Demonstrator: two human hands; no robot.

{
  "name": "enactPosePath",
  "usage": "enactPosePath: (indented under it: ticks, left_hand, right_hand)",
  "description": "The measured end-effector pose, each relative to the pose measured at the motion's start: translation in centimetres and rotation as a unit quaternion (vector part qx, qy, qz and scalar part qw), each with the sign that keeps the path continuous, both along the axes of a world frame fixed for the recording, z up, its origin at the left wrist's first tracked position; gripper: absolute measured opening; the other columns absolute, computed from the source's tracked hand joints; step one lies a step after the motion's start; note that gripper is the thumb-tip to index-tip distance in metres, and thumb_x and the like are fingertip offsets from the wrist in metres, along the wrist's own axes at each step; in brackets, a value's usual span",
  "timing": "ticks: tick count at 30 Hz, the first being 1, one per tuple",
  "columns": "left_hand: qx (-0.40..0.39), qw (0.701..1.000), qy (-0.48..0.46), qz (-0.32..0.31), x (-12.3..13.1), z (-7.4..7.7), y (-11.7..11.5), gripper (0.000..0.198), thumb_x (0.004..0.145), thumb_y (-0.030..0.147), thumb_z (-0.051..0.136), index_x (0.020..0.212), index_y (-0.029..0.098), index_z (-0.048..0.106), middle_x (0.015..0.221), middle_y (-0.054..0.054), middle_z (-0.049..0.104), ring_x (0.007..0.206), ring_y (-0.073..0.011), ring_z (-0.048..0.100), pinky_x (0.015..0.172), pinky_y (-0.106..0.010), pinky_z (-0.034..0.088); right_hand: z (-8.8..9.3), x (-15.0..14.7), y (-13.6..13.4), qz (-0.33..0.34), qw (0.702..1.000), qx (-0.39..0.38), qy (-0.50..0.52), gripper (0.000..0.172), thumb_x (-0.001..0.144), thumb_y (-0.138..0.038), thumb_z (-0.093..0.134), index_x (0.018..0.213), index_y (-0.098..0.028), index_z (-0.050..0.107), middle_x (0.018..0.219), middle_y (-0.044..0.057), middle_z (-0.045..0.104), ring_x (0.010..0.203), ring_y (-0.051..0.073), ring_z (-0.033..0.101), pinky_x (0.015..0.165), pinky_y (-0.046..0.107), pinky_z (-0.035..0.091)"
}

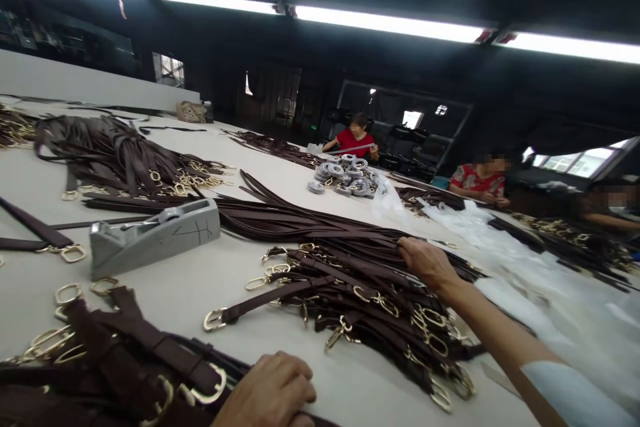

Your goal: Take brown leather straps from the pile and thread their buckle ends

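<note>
Near the bottom edge in the head view, my left hand (273, 388) curls over a dark brown leather strap from the near pile of buckled straps (135, 340). Its fingertips are partly hidden. My right hand (425, 261) reaches forward, fingers pinched on the long bundle of brown leather straps (310, 221) that runs across the table. Below that hand lies a heap of shorter straps (350, 300) with gold buckles and snap hooks. One strap with a gold buckle (215, 320) sticks out of it to the left.
A grey tape dispenser (160, 233) stands on the pale table (280, 347). More straps (115, 153) are piled at the far left. Grey coiled rolls (345, 175) and clear plastic bags (530, 260) lie farther off. Several co-workers, including a person in red (353, 140), sit across the table.
</note>
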State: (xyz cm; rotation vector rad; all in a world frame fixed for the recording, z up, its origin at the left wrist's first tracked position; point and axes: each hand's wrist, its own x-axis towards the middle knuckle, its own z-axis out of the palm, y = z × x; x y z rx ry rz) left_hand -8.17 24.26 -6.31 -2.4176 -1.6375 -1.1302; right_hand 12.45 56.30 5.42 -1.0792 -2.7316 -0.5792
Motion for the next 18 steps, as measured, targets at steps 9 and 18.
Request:
enactPosePath:
  ticks: [9, 18]
  left_hand:
    - [-0.242, 0.733, -0.624, -0.124, 2.6, 6.3, -0.6, 0.038, 0.097, 0.043, 0.047, 0.123, 0.019, 0.060, 0.123, -0.012, 0.064, 0.118, -0.0260, 0.057, 0.097, -0.039, 0.048]
    - [-0.080, 0.443, -0.891, -0.061, 3.6, 15.0, -1.6, 0.031, 0.101, 0.018, 0.040, 0.084, 0.008, 0.065, 0.078, -0.010, 0.072, 0.074, -0.0204, 0.072, 0.069, -0.032, 0.060]
  right_hand:
    - [3.7, 1.3, -21.3, 0.310, 0.948, 0.061, -0.043, 0.032, 0.091, -0.006, 0.048, 0.122, -0.013, 0.054, 0.083, 0.005, 0.064, 0.067, 0.020, 0.059, 0.056, 0.029, 0.037]
    - [2.1, 14.0, -22.6, 0.106, 0.993, -0.024, 0.054, 0.025, 0.096, -0.019, 0.041, 0.080, -0.020, 0.060, 0.066, 0.004, 0.064, 0.056, 0.019, 0.061, 0.052, 0.026, 0.037]
